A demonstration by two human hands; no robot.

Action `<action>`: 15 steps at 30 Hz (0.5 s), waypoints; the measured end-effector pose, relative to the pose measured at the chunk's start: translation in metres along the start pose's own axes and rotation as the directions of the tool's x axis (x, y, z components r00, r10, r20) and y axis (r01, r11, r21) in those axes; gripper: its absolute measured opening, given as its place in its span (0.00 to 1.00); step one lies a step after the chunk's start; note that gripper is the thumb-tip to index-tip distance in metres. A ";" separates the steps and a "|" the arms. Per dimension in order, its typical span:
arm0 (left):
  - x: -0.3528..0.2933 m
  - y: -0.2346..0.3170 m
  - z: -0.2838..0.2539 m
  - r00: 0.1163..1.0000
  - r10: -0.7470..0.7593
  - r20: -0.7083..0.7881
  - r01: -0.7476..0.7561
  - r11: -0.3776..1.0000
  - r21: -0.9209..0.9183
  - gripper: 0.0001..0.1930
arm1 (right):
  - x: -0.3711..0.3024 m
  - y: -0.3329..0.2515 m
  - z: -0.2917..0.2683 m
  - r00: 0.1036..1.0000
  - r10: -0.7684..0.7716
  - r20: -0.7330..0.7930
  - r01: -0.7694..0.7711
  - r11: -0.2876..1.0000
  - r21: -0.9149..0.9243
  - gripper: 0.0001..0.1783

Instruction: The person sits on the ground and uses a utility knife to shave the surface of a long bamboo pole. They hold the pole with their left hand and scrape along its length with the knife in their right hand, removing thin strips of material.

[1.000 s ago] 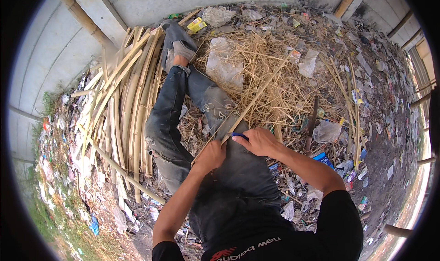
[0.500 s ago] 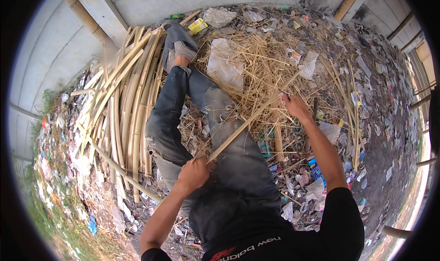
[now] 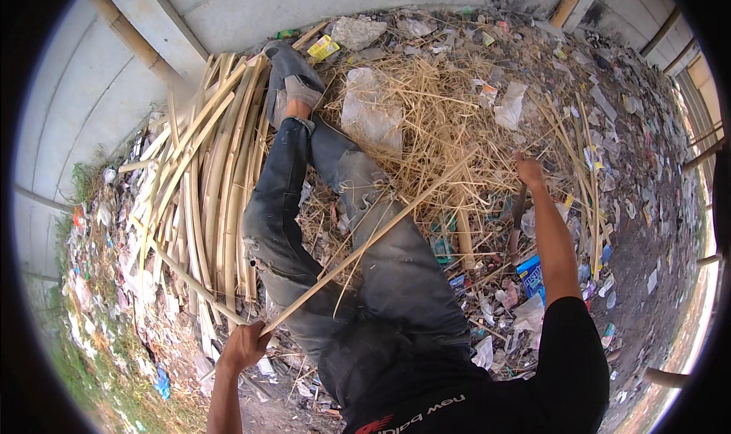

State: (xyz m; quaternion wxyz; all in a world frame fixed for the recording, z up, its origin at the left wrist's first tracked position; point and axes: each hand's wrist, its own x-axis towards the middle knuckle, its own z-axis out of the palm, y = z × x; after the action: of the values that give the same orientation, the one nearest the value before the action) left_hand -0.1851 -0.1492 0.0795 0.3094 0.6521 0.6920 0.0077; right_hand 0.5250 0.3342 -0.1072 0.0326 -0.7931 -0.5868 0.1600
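Note:
My left hand (image 3: 244,346) grips the near end of a long thin bamboo strip (image 3: 365,240). The strip runs diagonally up and right across my jeans-clad legs (image 3: 381,259) into a heap of dry straw-like shavings (image 3: 434,114). My right hand (image 3: 529,171) is stretched out to the right over the littered ground. It is closed around what looks like a dark knife (image 3: 516,221) whose blade points back toward me.
A stack of split bamboo strips (image 3: 205,183) lies to the left of my legs. A grey concrete wall (image 3: 228,15) and a bamboo pole (image 3: 129,38) stand behind. Plastic wrappers and scraps (image 3: 533,274) cover the ground on both sides.
My left hand has slid down and left along the strip to its end. My right hand has left the strip at my lap and swung out to the right.

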 end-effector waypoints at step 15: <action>0.078 0.091 0.049 0.992 -0.077 -0.102 0.080 0.997 0.024 0.14 | -0.169 -0.207 0.013 0.941 -0.327 -0.087 0.307 0.718 0.625 0.34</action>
State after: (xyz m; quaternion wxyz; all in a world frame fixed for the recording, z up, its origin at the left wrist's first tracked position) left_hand -0.0784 -0.0841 0.0450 0.2649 0.6275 0.7320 0.0186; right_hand 0.2864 0.2371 -0.0333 0.3141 -0.6214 -0.6262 0.3508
